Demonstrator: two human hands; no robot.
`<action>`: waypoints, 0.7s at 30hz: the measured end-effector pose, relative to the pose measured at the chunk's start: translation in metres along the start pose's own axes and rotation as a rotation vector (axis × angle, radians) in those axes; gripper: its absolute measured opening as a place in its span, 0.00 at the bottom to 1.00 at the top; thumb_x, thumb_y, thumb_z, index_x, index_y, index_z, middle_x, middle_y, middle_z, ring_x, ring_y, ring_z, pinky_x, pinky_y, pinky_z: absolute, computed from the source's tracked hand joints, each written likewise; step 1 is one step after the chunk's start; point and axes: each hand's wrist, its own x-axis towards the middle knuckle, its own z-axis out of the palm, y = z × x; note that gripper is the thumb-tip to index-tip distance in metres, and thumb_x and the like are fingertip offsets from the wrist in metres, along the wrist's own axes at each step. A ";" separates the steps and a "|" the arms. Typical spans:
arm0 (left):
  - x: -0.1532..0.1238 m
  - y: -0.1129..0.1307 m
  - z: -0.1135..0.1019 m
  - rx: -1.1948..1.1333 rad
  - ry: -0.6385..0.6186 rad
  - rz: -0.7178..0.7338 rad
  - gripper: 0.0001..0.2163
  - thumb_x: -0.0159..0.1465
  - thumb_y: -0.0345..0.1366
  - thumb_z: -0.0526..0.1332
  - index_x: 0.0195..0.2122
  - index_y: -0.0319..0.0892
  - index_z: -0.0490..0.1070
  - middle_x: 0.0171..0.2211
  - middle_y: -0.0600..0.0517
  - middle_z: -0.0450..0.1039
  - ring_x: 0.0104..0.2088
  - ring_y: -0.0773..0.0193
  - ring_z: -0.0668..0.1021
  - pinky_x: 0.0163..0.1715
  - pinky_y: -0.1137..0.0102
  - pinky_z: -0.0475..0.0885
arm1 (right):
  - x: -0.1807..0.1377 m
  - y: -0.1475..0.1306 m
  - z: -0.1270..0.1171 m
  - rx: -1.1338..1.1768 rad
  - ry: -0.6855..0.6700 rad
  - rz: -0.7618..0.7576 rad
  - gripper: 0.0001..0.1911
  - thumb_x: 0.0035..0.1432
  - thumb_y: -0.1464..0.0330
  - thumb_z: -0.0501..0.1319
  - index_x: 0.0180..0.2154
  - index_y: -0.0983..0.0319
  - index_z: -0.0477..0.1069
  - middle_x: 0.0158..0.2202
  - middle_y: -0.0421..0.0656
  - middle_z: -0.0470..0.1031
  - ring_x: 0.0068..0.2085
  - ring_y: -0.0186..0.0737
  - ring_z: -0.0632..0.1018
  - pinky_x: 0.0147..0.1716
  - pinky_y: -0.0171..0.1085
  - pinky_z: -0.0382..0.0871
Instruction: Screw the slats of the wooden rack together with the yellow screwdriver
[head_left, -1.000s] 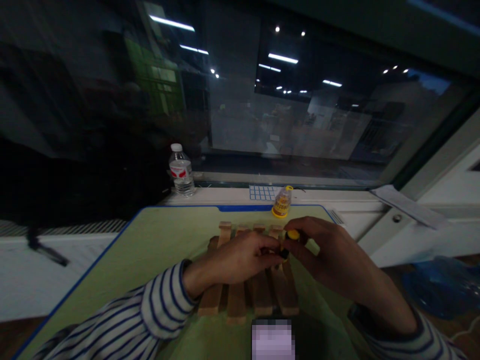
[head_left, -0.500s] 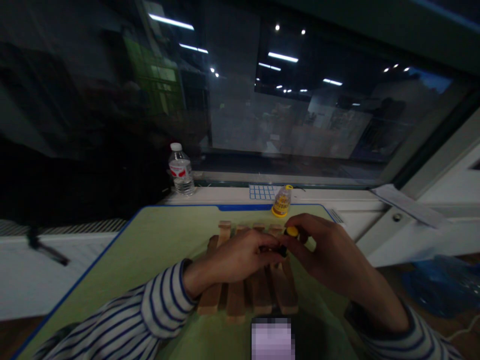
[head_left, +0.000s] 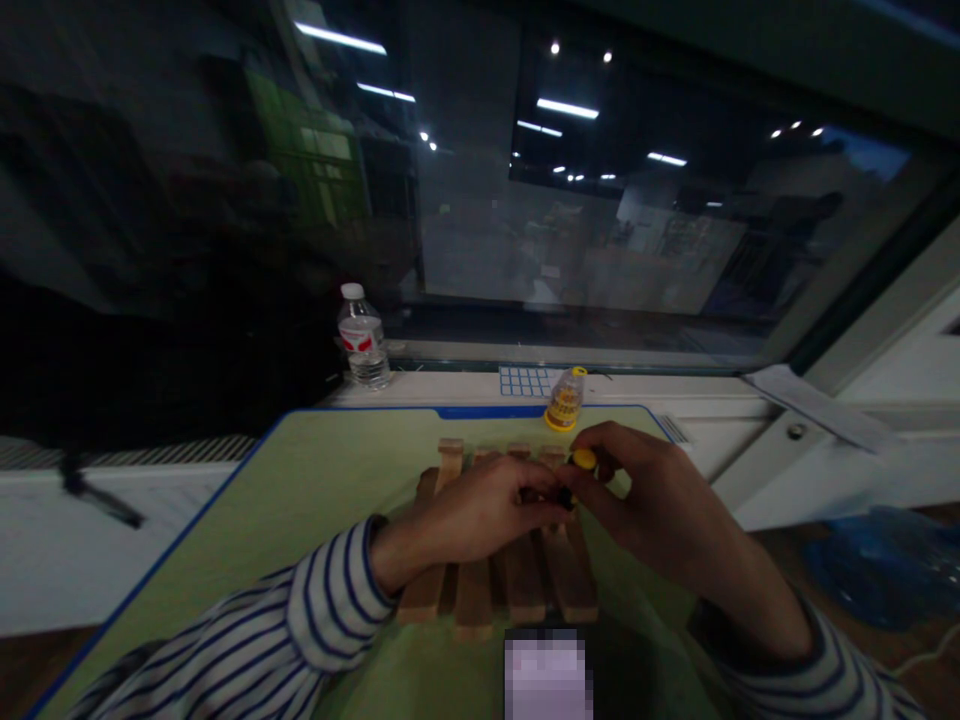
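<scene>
Over the wooden slatted rack [head_left: 472,600], my hands meet at a small dark piece with a round yellow top [head_left: 584,459]. My right hand [head_left: 660,500] pinches it between thumb and forefinger from the right. From the left, my left hand [head_left: 480,510] reaches across the slats with its thumb and fingertips closed on the dark lower part. What kind of thing this piece is, I cannot make out, as fingers cover most of it. A clear bottle with a yellow cap and yellow base [head_left: 564,402] stands just beyond my right hand.
The rack lies on a pale green table [head_left: 337,465] with a blue edge. At the near side is a phone-like item with a blurred-out screen [head_left: 547,675]. A water bottle [head_left: 364,340] and a blue-gridded sheet [head_left: 525,381] are on the sill [head_left: 442,388] below the window.
Both hands stay at the small yellow-topped piece with almost the same grip. The view has shifted very slightly; nothing else visibly moved.
</scene>
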 end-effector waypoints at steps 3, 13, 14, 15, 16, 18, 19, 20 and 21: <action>0.000 -0.003 0.002 -0.016 -0.005 0.005 0.08 0.65 0.36 0.59 0.43 0.45 0.76 0.38 0.55 0.79 0.37 0.65 0.78 0.37 0.72 0.68 | -0.001 0.003 -0.002 0.045 -0.014 -0.025 0.16 0.61 0.60 0.58 0.48 0.58 0.67 0.41 0.44 0.78 0.39 0.42 0.78 0.38 0.42 0.71; 0.000 0.002 -0.002 0.041 -0.011 0.024 0.10 0.65 0.39 0.59 0.44 0.43 0.74 0.38 0.52 0.77 0.36 0.64 0.76 0.36 0.71 0.67 | -0.002 0.001 -0.014 0.125 -0.053 -0.159 0.13 0.62 0.70 0.56 0.47 0.55 0.72 0.46 0.41 0.79 0.47 0.39 0.78 0.48 0.41 0.72; 0.000 0.002 -0.002 0.036 -0.005 0.024 0.10 0.65 0.39 0.60 0.44 0.43 0.74 0.37 0.53 0.76 0.36 0.65 0.76 0.35 0.71 0.67 | -0.002 0.001 -0.014 0.126 -0.049 -0.155 0.14 0.61 0.71 0.56 0.48 0.54 0.72 0.46 0.41 0.79 0.47 0.39 0.79 0.47 0.40 0.73; 0.000 0.002 -0.001 0.033 0.003 0.024 0.10 0.64 0.40 0.61 0.43 0.43 0.74 0.37 0.53 0.76 0.36 0.65 0.76 0.35 0.72 0.67 | -0.002 0.001 -0.014 0.123 -0.048 -0.149 0.15 0.61 0.72 0.57 0.49 0.54 0.72 0.46 0.41 0.79 0.47 0.39 0.79 0.47 0.40 0.73; 0.000 0.002 -0.001 0.031 0.013 0.024 0.10 0.64 0.40 0.61 0.43 0.43 0.74 0.37 0.53 0.76 0.36 0.65 0.76 0.35 0.72 0.66 | -0.002 0.001 -0.014 0.120 -0.044 -0.145 0.16 0.60 0.72 0.57 0.49 0.54 0.72 0.46 0.41 0.79 0.46 0.39 0.79 0.46 0.40 0.74; 0.001 0.001 0.000 0.028 0.024 0.027 0.09 0.63 0.41 0.62 0.42 0.43 0.75 0.36 0.54 0.76 0.35 0.65 0.76 0.35 0.72 0.66 | -0.002 0.001 -0.014 0.110 -0.040 -0.148 0.16 0.60 0.72 0.57 0.49 0.54 0.73 0.46 0.42 0.80 0.46 0.40 0.79 0.45 0.40 0.74; 0.001 0.000 0.000 0.026 0.029 0.029 0.09 0.63 0.41 0.62 0.41 0.43 0.75 0.36 0.54 0.76 0.35 0.66 0.76 0.35 0.72 0.66 | -0.002 0.002 -0.014 0.106 -0.035 -0.154 0.16 0.60 0.72 0.57 0.49 0.55 0.73 0.45 0.42 0.80 0.45 0.41 0.79 0.45 0.40 0.74; 0.001 0.000 0.000 0.023 0.031 0.030 0.09 0.63 0.40 0.62 0.41 0.43 0.75 0.36 0.54 0.76 0.35 0.66 0.76 0.35 0.72 0.66 | -0.002 0.002 -0.013 0.100 -0.030 -0.159 0.15 0.60 0.71 0.57 0.48 0.55 0.73 0.45 0.43 0.80 0.45 0.41 0.80 0.45 0.41 0.74; 0.001 -0.001 0.000 0.021 0.032 0.029 0.09 0.64 0.40 0.62 0.41 0.42 0.75 0.36 0.54 0.76 0.34 0.66 0.76 0.35 0.72 0.66 | -0.001 0.003 -0.013 0.094 -0.021 -0.160 0.15 0.60 0.70 0.57 0.48 0.56 0.74 0.45 0.43 0.80 0.45 0.42 0.80 0.46 0.41 0.74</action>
